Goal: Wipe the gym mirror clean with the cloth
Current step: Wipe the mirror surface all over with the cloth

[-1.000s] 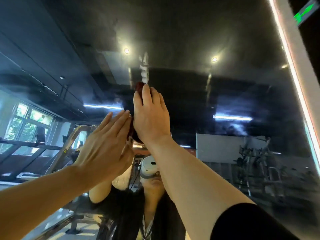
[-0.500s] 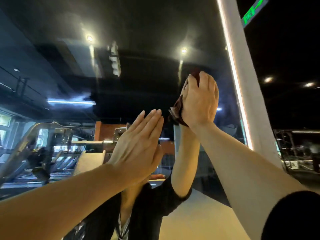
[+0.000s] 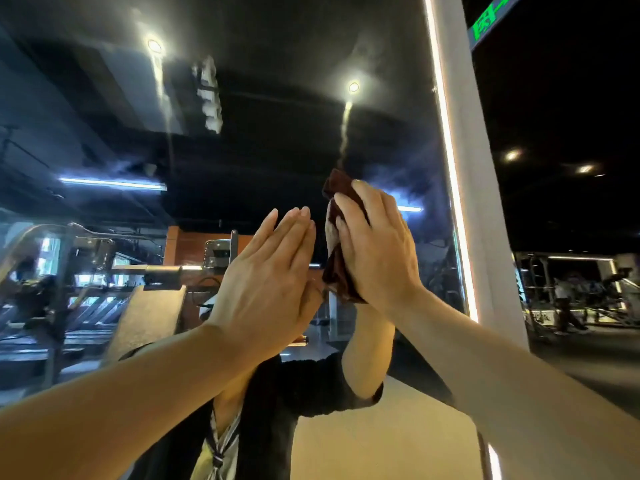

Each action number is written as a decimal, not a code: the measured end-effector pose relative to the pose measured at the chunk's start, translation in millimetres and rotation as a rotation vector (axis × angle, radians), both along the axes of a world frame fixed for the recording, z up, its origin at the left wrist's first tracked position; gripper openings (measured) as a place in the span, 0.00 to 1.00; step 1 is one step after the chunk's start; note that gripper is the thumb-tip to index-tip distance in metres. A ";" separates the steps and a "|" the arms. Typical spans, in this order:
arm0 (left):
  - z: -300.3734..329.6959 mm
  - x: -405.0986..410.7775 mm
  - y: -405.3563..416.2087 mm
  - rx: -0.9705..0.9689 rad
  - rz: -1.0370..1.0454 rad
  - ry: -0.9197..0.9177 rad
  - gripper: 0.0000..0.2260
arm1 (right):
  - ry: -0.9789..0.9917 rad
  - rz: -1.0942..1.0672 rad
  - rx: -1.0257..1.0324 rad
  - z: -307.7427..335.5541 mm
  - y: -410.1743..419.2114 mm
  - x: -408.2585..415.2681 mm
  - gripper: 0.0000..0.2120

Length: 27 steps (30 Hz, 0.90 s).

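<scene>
The mirror [image 3: 277, 140] fills the left and centre of the frame. Its glass is dark and reflective, with pale vertical streaks running down below two round ceiling lights reflected in the upper part. A lit strip [image 3: 446, 161] runs down the mirror's right edge, just beside a white column [image 3: 485, 202] that stands right of centre. A green sign [image 3: 490, 19] sits at the top right, touching the column's upper edge. Right of the column, the room is dark, with two small ceiling lights and gym machines [image 3: 581, 292] at the middle right. The reflection at the lower left shows more gym machines and one long tube light at the middle left.

Count: one cloth, two hands, one mirror, one column, one sign.

The cloth [image 3: 341, 271] is dark red-brown and bunched. It lies against the glass at the centre of the frame, slightly right, with its top corner showing above the fingertips and its lower part hanging below the palm. The right hand [image 3: 377, 251] presses the cloth to the mirror, fingers laid over it and slightly bent around it. The left hand [image 3: 270, 271] is raised just left of the cloth, fingers straight and together, holding nothing; whether its palm touches the glass cannot be told. The person's reflection, in dark clothing, shows at the bottom centre.
</scene>
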<state>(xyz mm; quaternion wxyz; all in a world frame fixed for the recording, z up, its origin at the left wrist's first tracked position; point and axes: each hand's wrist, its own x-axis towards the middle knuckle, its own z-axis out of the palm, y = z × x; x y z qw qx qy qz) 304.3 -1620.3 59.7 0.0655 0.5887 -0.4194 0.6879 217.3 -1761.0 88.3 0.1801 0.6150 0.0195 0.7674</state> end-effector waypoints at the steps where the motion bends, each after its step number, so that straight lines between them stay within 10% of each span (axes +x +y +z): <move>1: 0.3 0.7 0.7 -0.004 -0.002 -0.007 0.28 | 0.000 -0.063 0.001 13.0 -18.8 -4.3 0.17; 10: -7.5 -5.0 -1.4 -0.056 -0.021 0.006 0.29 | -0.302 0.085 0.359 -4.0 -42.7 -11.7 0.17; 16: -43.2 -1.2 -7.8 0.089 -0.063 -0.053 0.29 | 0.073 0.090 0.144 -119.2 -18.0 -19.3 0.16; 23: -55.2 2.7 -10.4 0.136 -0.045 -0.016 0.29 | -0.116 0.135 0.458 29.6 -13.1 -18.5 0.17; 27: -64.9 -1.7 7.3 0.156 -0.221 0.042 0.24 | -0.055 0.048 0.288 -9.9 26.9 12.1 0.18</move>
